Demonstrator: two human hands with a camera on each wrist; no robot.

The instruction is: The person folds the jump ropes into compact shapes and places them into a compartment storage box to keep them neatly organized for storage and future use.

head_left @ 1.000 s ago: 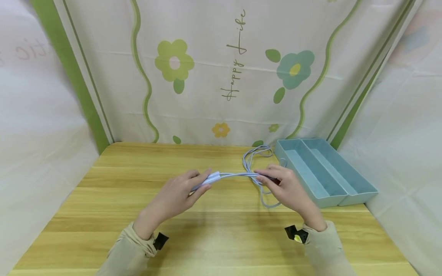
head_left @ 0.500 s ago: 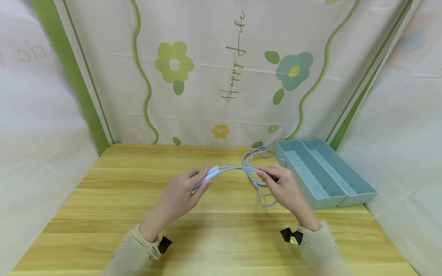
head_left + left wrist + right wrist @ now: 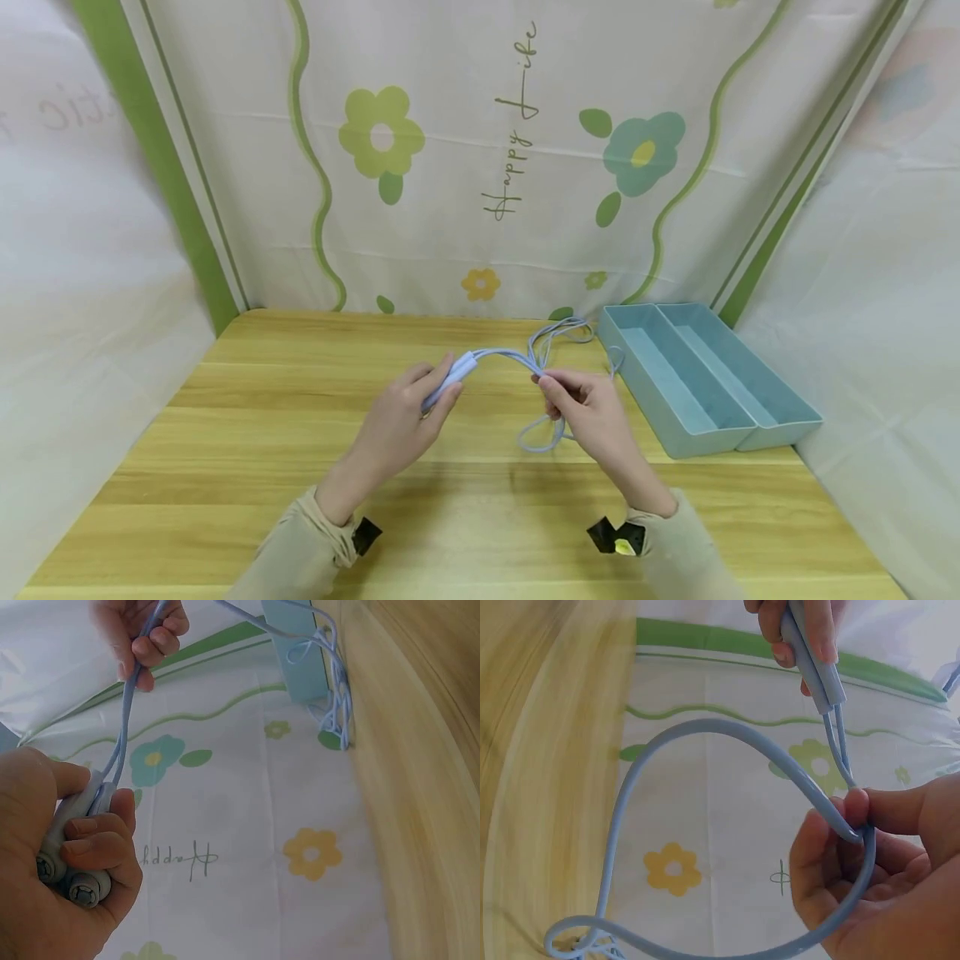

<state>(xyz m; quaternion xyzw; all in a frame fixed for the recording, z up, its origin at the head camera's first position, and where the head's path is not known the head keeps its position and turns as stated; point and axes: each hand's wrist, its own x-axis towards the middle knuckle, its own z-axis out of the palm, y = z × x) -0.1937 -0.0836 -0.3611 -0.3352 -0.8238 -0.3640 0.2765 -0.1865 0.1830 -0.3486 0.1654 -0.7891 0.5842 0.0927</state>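
Note:
A light blue jump rope has its two handles (image 3: 452, 379) side by side in my left hand (image 3: 397, 425), which grips them together. In the left wrist view their round ends (image 3: 88, 889) stick out below the curled fingers. Both strands of the cord (image 3: 504, 352) leave the handles and arch over to my right hand (image 3: 592, 408). There the thumb and fingers pinch the strands. The right wrist view shows a wide loop of cord (image 3: 615, 825) hanging from the right fingers. More of the rope lies loosely bunched (image 3: 558, 329) toward the table's back edge.
Two long blue-green trays (image 3: 693, 437) stand side by side at the right of the wooden table (image 3: 247, 500). A bit of cord touches or passes close by the nearer tray's left wall. A printed curtain (image 3: 450, 225) closes off the back.
My right hand has shifted left along the strands, closer to the left hand. The stretch between the hands now bows upward more. A small loop shows below the right hand.

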